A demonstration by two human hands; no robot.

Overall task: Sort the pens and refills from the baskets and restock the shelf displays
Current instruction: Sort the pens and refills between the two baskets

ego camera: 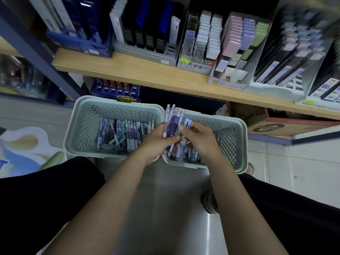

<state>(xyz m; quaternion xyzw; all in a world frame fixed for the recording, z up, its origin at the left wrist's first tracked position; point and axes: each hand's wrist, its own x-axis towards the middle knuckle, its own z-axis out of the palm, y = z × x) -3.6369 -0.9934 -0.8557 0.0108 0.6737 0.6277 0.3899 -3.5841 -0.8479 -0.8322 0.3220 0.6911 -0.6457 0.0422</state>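
Note:
Two pale green perforated baskets stand side by side on the floor. The left basket (86, 124) holds several pens lying loose. The right basket (233, 133) holds more pens and refill packs, partly hidden by my hands. My left hand (159, 138) grips a bundle of pens (173, 118) upright above the gap between the baskets. My right hand (199, 135) pinches a small light blue pack (188, 123) next to the bundle.
A wooden shelf (128, 69) runs across above the baskets with display boxes of pens, refills and notebooks. A cardboard box (265, 122) lies under the shelf at right. My black-trousered knees flank a grey tiled floor; a shoe (209, 201) shows at right.

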